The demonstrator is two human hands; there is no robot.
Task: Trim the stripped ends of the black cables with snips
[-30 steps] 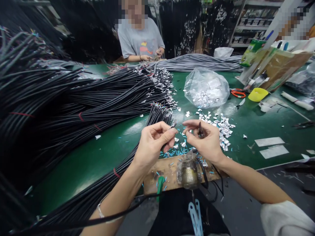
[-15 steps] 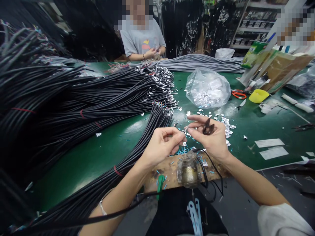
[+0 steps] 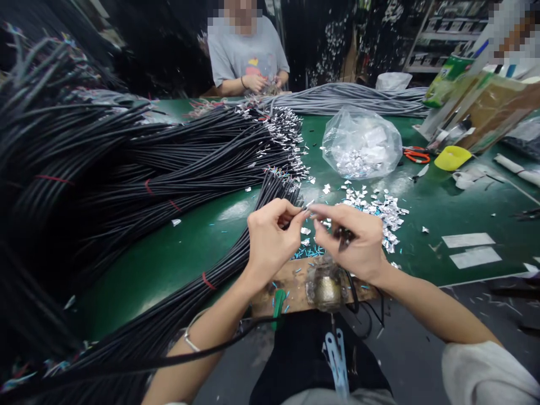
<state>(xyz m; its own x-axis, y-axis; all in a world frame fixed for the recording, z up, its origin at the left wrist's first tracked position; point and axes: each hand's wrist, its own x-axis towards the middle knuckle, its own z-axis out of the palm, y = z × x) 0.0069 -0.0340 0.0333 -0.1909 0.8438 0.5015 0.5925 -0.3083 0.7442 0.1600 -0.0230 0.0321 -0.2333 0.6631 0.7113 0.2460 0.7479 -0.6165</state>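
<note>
Our left hand [image 3: 274,239] is closed in a pinch, thumb against forefinger, on a thin black cable end with a pale, silvery tip [image 3: 309,206], which pokes out just past the fingertips, above the dark green tabletop [image 3: 169,264]. Our right hand [image 3: 356,242] is half curled, with a small dark metal hand tool [image 3: 345,237] tucked into the palm; its thumb and forefinger stand slightly apart right at the tip, and we cannot tell whether they touch it.

For fine work like this, we judge it best to grip the cable close behind the tip, so that the end cannot swivel or bend away. The right fingertips should work lightly and in line with the cable, since a sideways tug could kink something so slender. We also want the tool lying deep in the palm, its points clear of the cable and the left fingers.

Below our hands lie short blue slivers [image 3: 310,252], and beside the right hand crumpled silver foil scraps [image 3: 392,222]. Keeping our pinch well above this litter, and the tied bundle of black cables [image 3: 234,253] apart at our left, should leave the tip easy to see.
</note>
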